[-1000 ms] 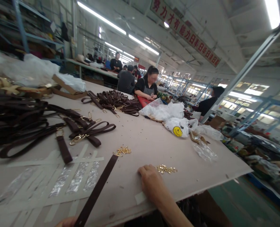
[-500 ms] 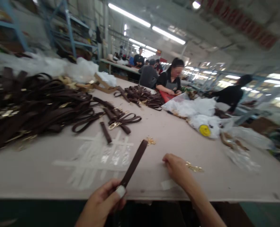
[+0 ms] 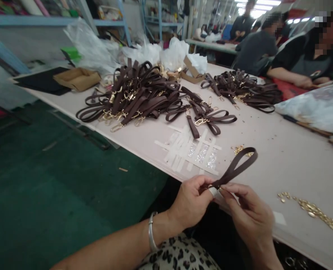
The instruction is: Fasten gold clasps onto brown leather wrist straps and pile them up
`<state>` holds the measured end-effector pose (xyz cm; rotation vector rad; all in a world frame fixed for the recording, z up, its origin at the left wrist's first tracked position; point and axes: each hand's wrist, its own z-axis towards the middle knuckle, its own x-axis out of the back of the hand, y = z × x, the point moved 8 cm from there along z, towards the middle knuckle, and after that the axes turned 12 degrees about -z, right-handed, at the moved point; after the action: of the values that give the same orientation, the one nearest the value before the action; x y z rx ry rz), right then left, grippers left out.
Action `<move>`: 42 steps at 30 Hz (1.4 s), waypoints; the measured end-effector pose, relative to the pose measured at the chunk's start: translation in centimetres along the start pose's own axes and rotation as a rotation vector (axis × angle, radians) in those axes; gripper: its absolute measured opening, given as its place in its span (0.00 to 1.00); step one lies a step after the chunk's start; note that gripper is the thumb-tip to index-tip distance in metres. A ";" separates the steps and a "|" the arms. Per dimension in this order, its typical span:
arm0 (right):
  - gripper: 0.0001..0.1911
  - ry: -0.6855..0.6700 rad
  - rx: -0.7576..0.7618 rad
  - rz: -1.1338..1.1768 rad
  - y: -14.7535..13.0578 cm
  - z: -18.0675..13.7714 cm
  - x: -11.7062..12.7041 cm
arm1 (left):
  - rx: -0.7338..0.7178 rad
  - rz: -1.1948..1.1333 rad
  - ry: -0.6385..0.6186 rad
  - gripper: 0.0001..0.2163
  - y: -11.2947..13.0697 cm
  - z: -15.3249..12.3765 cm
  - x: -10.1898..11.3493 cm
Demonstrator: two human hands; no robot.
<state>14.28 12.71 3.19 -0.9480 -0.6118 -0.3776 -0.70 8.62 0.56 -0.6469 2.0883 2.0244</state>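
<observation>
My left hand (image 3: 193, 200) is closed on the lower end of a dark brown wrist strap (image 3: 241, 165), whose loop stands up and tilts to the right. A white wrapping covers the tip of the left thumb. Against the same end of the strap, my right hand (image 3: 249, 210) pinches with thumb and fingertips. A tiny gold glint shows there, but what the right fingers hold is too small to make out. Small gold fittings (image 3: 239, 149) lie just behind the loop. More gold pieces (image 3: 312, 210) are strewn to the right of my right hand.
A large heap of brown straps with gold clasps (image 3: 138, 93) covers the table's (image 3: 256, 127) far left. Another strap pile (image 3: 242, 88) lies farther back. Taped clear strips (image 3: 200, 150) are stuck near the front edge. A co-worker (image 3: 304, 63) sits across, behind plastic bags (image 3: 321, 107).
The view has swung left and down. My right hand has come from beside the gold pieces to the strap's end in my left hand. The strap's open loop now shows.
</observation>
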 end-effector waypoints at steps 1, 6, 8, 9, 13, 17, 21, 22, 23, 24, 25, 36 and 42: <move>0.04 0.003 0.019 -0.011 -0.2 0.0 0.0 | -0.051 0.096 -0.003 0.07 0.5 -0.1 0.1; 0.03 0.044 0.144 -0.104 -2.2 0.0 0.8 | -0.245 0.389 0.002 0.08 2.4 -0.7 0.0; 0.03 0.064 0.188 -0.172 -3.1 0.0 1.2 | -0.281 0.417 -0.020 0.08 2.7 -0.8 -0.2; 0.04 0.071 0.204 -0.201 -3.5 0.1 1.3 | -0.297 0.426 -0.033 0.08 2.8 -0.8 -0.4; 0.04 0.075 0.214 -0.237 -3.9 0.1 1.6 | -0.356 0.455 -0.082 0.08 3.1 -0.9 -0.9; 0.04 0.073 0.162 -0.193 -3.0 0.0 1.6 | -0.374 0.449 -0.114 0.09 3.2 -0.9 -1.3; 0.04 0.056 0.210 -0.145 -2.9 -0.2 1.5 | -0.339 0.428 -0.117 0.08 2.9 -0.7 -1.4; 0.04 0.049 0.204 -0.138 -2.9 -0.3 1.5 | -0.342 0.426 -0.115 0.08 2.9 -0.8 -1.4; 0.04 0.044 0.182 -0.126 -2.8 -0.3 1.5 | -0.351 0.423 -0.113 0.08 2.9 -0.8 -1.4; 0.04 0.046 0.149 -0.104 -2.6 -0.3 1.4 | -0.360 0.418 -0.109 0.08 2.9 -0.9 -1.4; 0.04 0.054 0.114 -0.072 -2.4 -0.4 1.4 | -0.366 0.409 -0.101 0.08 2.9 -1.0 -1.3; 0.08 0.196 -0.150 0.256 -1.3 -1.4 0.8 | -0.519 0.415 -0.101 0.07 3.4 -2.4 -1.3; 0.17 0.074 -0.407 0.492 1.8 -1.1 -1.3 | -0.507 0.510 -0.168 0.10 3.3 -1.8 -1.3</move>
<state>14.66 12.78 0.71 -1.4256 -0.2181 -0.0924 -0.55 7.12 4.21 0.0257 1.7702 2.8093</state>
